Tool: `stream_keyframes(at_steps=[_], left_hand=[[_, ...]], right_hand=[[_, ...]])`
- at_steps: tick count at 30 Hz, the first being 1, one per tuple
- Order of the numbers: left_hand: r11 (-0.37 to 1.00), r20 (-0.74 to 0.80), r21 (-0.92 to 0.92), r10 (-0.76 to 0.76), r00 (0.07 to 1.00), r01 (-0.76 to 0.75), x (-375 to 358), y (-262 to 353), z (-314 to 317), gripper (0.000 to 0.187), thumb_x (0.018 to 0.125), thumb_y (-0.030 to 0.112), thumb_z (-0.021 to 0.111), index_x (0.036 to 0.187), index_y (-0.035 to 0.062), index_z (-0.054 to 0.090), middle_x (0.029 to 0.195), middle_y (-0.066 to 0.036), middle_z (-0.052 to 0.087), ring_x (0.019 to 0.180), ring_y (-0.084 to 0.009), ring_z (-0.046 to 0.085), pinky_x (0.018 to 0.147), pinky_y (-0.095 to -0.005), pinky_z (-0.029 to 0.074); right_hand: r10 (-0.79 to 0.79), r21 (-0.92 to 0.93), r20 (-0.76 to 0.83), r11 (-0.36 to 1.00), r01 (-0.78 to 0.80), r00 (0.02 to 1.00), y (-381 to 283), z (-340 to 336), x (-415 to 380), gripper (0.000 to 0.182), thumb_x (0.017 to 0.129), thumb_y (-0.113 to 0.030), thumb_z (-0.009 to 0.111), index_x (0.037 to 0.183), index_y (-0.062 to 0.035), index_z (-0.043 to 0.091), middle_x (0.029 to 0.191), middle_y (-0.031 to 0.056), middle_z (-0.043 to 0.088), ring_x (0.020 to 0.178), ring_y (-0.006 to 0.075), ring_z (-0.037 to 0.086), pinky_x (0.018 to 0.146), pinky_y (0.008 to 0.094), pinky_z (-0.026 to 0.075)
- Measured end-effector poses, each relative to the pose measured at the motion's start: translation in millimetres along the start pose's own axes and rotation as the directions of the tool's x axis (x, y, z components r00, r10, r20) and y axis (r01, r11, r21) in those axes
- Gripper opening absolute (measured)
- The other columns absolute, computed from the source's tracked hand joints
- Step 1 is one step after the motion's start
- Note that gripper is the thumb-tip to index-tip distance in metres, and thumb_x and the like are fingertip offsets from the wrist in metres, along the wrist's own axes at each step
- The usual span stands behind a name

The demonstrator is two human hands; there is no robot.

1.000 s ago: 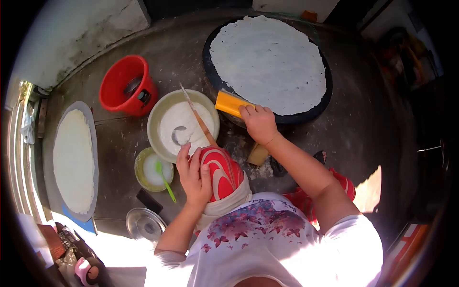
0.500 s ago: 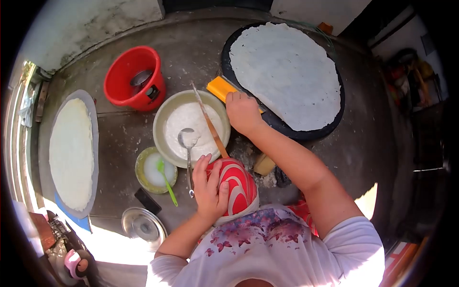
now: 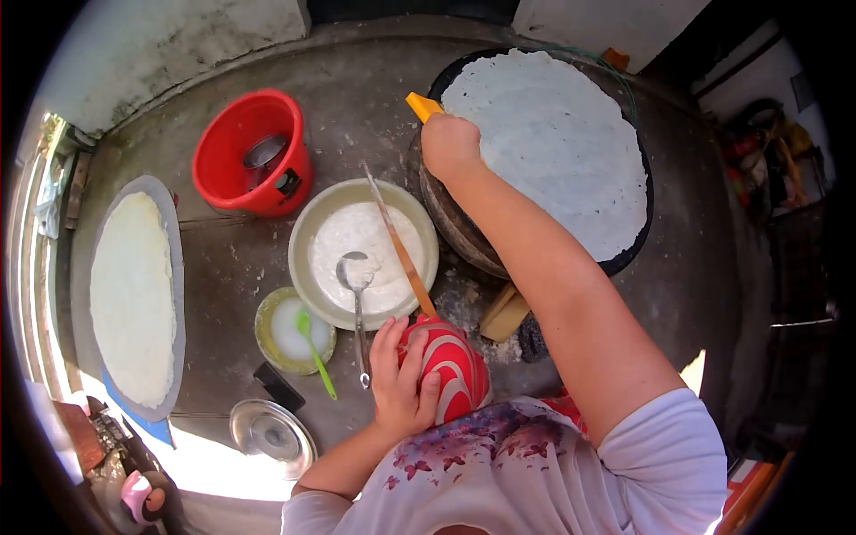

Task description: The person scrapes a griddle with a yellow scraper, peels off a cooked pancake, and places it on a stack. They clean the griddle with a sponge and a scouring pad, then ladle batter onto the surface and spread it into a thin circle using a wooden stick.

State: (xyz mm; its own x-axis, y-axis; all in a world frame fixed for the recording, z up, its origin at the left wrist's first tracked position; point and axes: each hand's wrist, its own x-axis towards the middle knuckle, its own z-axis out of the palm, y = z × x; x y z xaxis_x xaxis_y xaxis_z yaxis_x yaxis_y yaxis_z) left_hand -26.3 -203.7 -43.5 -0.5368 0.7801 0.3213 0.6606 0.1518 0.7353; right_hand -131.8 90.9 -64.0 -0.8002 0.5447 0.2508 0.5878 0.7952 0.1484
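Note:
My right hand (image 3: 451, 145) is closed round a yellow scraper (image 3: 424, 107) at the left edge of a round black griddle (image 3: 640, 239). A thin pale flatbread sheet (image 3: 553, 134) covers most of the griddle. The scraper's lower part is hidden by the hand. With fingers stretched out, my left hand (image 3: 403, 379) lies on my knee (image 3: 455, 370), covered in red and grey patterned cloth. Just beyond it stands a wide bowl (image 3: 300, 254) of white batter, with a metal ladle (image 3: 357, 272) in it and a wooden stick (image 3: 399, 241) leaning across its rim.
A red bucket (image 3: 207, 174) holding a metal dish stands at the back left. A small bowl (image 3: 260, 334) has a green spoon (image 3: 318, 361). Nearby are a dark phone-like object (image 3: 278, 386) and a metal lid (image 3: 272, 437). Another pale sheet (image 3: 134, 303) lies at far left.
My right hand has moved the scraper away from me, up along the griddle's left edge. My left hand stays on the knee. The view has shifted slightly.

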Motion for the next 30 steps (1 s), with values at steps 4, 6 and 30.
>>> stream_keyframes(at_steps=[4, 6, 30], left_hand=[[1.000, -0.038, -0.013, 0.006, 0.999, -0.006, 0, -2, 4, 0.041, 0.079, 0.020, 0.051, 0.112, -0.0039, 0.052, 0.121, -0.027, 0.041, 0.111, -0.0454, 0.039, 0.093, -0.0480, 0.032], [1.000, -0.020, -0.025, 0.010, 1.000, -0.010, 0, -1, 2, 0.041, 0.079, 0.020, 0.051, 0.111, -0.0041, 0.052, 0.121, -0.027, 0.041, 0.111, -0.0453, 0.039, 0.094, -0.0479, 0.031], [0.999, -0.008, 0.033, -0.024, 1.000, 0.024, 0, 11, 6, 0.039, 0.076, 0.016, 0.054, 0.110, -0.0033, 0.053, 0.123, -0.024, 0.041, 0.113, -0.0419, 0.038, 0.095, -0.0458, 0.031]], right_hand=[[0.047, 0.055, 0.130, 0.997, -0.055, 0.990, -4, 1, 5, 0.018, 0.072, -0.014, 0.060, 0.087, -0.0048, 0.062, 0.081, 0.0074, 0.064, 0.076, 0.0197, 0.064, 0.059, 0.0324, 0.050], [0.131, 0.107, 0.168, 0.983, -0.150, 0.977, 21, -10, 15, 0.020, 0.072, -0.015, 0.060, 0.089, -0.0045, 0.061, 0.081, 0.0083, 0.064, 0.077, 0.0206, 0.064, 0.061, 0.0325, 0.049], [0.551, 0.552, 0.471, 0.424, -0.718, 0.689, 161, -6, -48, 0.042, 0.064, -0.020, 0.070, 0.096, 0.0051, 0.060, 0.090, 0.0175, 0.063, 0.082, 0.0247, 0.062, 0.071, 0.0328, 0.047]])
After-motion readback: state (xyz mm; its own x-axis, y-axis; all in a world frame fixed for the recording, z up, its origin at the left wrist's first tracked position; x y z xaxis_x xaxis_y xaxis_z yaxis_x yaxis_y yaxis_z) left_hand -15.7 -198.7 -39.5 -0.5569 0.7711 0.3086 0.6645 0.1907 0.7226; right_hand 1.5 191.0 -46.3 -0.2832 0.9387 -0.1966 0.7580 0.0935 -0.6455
